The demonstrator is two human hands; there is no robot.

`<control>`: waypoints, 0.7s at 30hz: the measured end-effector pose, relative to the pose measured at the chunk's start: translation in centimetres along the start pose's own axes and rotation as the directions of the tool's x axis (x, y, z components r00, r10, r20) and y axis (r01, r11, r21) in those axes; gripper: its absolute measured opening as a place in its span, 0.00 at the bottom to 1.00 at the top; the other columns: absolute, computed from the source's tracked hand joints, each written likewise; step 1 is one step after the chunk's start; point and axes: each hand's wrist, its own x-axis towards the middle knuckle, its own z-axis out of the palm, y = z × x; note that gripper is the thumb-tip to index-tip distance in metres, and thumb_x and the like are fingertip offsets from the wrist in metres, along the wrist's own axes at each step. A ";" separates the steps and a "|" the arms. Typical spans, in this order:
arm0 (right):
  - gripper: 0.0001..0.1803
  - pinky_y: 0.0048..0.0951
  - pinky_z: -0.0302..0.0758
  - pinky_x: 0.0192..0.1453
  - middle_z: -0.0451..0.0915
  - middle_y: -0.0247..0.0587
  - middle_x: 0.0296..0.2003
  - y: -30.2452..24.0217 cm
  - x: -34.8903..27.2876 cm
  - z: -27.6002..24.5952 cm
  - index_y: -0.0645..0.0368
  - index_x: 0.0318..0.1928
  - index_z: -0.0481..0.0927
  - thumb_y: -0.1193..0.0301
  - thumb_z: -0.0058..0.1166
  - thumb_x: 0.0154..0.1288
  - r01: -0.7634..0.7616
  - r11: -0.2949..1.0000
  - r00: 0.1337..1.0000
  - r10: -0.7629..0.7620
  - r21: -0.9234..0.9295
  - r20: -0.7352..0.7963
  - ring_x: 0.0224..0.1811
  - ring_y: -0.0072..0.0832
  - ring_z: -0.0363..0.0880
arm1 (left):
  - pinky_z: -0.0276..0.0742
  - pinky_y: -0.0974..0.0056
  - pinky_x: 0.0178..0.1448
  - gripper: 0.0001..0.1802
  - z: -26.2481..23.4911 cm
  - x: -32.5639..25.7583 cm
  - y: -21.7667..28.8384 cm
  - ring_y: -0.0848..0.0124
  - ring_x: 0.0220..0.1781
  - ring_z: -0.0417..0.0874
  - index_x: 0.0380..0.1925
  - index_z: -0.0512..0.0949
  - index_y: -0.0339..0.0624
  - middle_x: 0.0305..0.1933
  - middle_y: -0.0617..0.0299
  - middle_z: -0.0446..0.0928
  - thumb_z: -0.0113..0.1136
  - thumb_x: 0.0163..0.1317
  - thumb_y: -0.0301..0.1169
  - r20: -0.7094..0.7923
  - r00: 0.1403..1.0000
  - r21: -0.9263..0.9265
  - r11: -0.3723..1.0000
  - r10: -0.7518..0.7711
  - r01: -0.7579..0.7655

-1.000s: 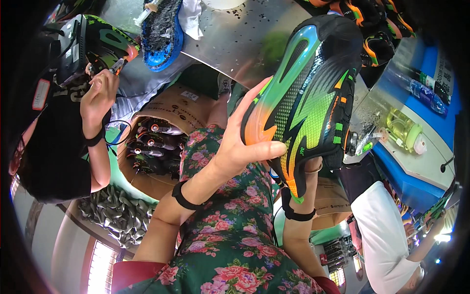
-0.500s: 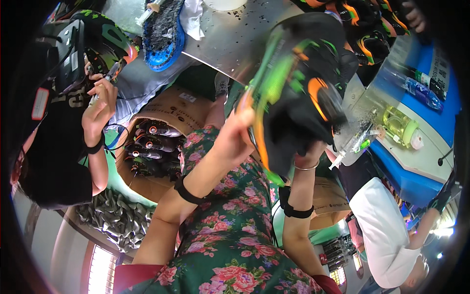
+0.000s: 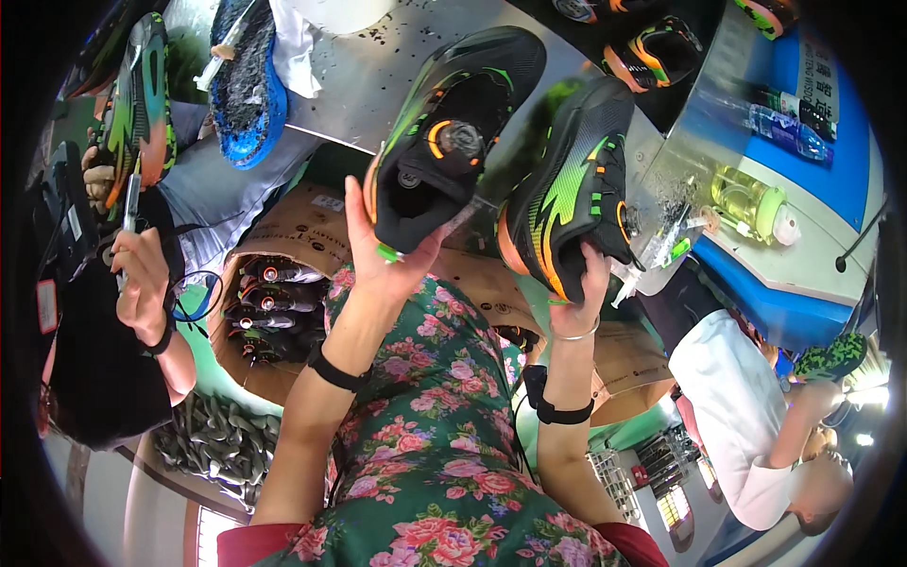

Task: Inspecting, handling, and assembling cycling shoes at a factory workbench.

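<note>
My left hand (image 3: 385, 269) cups the heel of a black sneaker (image 3: 501, 64) with green and orange trim and a round dial on its tongue. That shoe's toe points up and to the right, its opening facing me. By the heel collar, my right hand (image 3: 588, 295) grips a matching sneaker (image 3: 564, 194), turned so that its green-patterned side shows. Both shoes are off the table, side by side with a gap between them. Fingers of my right hand are partly hidden inside the collar.
A metal table (image 3: 354, 85) carries a blue insole-shaped tray (image 3: 248, 123) of black bits. More sneakers (image 3: 652, 52) lie at the far right, near a yellow-green bottle (image 3: 746, 203) and a syringe (image 3: 625, 283). Boxes of shoes (image 3: 283, 364) stand below. A co-worker's hand (image 3: 142, 283) holds a syringe at left.
The two sneakers, overlapping and blurred before, have come apart. My left hand has moved left with one shoe; the other stays at right in my right hand. The whole view has shifted slightly.
</note>
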 end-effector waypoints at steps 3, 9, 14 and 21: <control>0.24 0.41 0.66 0.71 0.69 0.53 0.62 -1.1 0.6 1.5 0.66 0.63 0.67 0.63 0.44 0.75 -0.215 0.866 0.959 0.274 0.451 -0.069 0.65 0.43 0.70 | 0.73 0.55 0.67 0.35 -0.7 -1.5 -0.5 0.54 0.67 0.72 0.65 0.68 0.45 0.68 0.49 0.68 0.51 0.67 0.57 -0.144 0.989 -0.113 0.994 -0.016 0.000; 0.26 0.43 0.68 0.69 0.75 0.40 0.60 -2.1 2.6 1.1 0.55 0.64 0.71 0.55 0.37 0.74 -0.320 0.093 0.663 0.733 0.943 0.152 0.63 0.36 0.73 | 0.77 0.54 0.58 0.37 -2.7 -5.3 -3.5 0.53 0.60 0.78 0.68 0.63 0.43 0.66 0.44 0.69 0.39 0.71 0.59 -0.106 0.980 -0.082 0.984 -0.168 0.160; 0.27 0.43 0.70 0.68 0.76 0.39 0.59 -1.6 0.6 0.6 0.54 0.63 0.71 0.52 0.40 0.73 -0.295 -0.037 0.658 0.717 0.955 0.231 0.61 0.36 0.75 | 0.76 0.58 0.53 0.33 -2.8 -6.8 -4.8 0.56 0.49 0.82 0.66 0.64 0.42 0.51 0.46 0.79 0.36 0.73 0.55 -0.113 0.920 -0.063 0.927 -0.375 0.370; 0.28 0.46 0.74 0.65 0.78 0.45 0.57 -2.8 -1.2 -0.6 0.58 0.60 0.74 0.52 0.41 0.72 -0.281 -0.129 0.683 0.670 0.951 0.292 0.58 0.41 0.78 | 0.72 0.64 0.57 0.27 1.6 -7.4 -5.5 0.66 0.49 0.80 0.63 0.65 0.39 0.49 0.54 0.77 0.56 0.67 0.37 -0.113 0.964 0.657 0.710 -0.240 0.254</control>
